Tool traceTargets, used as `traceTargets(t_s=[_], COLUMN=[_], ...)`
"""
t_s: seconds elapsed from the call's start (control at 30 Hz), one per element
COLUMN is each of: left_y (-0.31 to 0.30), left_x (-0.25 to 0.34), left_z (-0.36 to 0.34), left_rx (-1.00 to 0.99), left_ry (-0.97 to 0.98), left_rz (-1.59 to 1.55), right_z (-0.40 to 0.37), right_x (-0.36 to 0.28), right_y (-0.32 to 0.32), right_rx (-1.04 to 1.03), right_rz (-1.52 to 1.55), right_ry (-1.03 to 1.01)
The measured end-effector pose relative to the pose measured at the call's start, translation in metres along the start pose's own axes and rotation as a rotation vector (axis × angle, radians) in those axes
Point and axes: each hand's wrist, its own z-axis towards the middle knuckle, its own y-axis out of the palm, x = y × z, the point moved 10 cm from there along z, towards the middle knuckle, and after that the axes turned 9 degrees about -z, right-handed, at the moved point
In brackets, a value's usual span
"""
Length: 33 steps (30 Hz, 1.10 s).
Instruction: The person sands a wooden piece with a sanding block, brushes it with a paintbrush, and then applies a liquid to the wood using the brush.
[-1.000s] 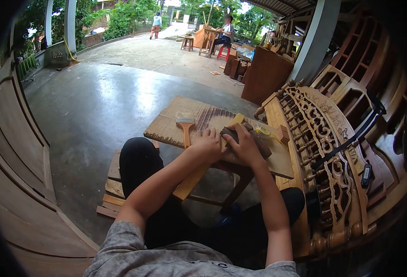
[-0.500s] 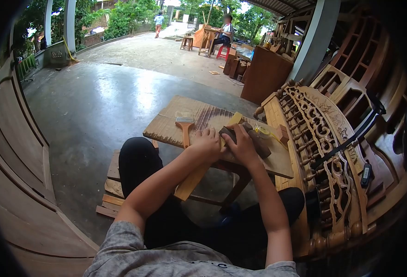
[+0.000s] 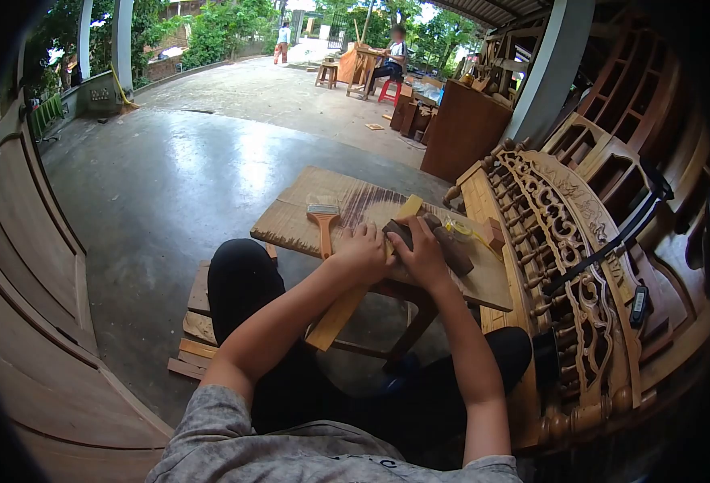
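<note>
Yellow strip lay across the board, one end jutting past its near edge. My left hand lay over the strip at that edge, fingers together; couldn't tell if it gripped. My right hand had thumb and fingers around a dark block, mid-board. Brush sat on the board's left half.

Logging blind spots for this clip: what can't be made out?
Head view:
Middle of the long yellow wooden strip: hidden by the left hand.
Part of the small dark brown wooden block: covered by the right hand.
Grey mottled shirt: cut off by bottom edge.
What the distant seated person does: too small.
</note>
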Motion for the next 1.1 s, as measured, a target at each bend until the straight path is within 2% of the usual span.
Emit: traceTargets(t_s=[0.6, 1.1], left_y=[-0.0021, -0.0015], left_x=[0.0021, 0.0029], left_z=[-0.0025, -0.0019], left_rx=[0.005, 0.017], left_ry=[0.004, 0.010], left_rz=[0.002, 0.023], right_z=[0.0028, 0.0000], right_x=[0.0035, 0.0076], right_y=[-0.0032, 0.0022], right_rx=[-0.093, -0.045], right_rz=[0.018, -0.031], right_ry=[0.026, 0.025])
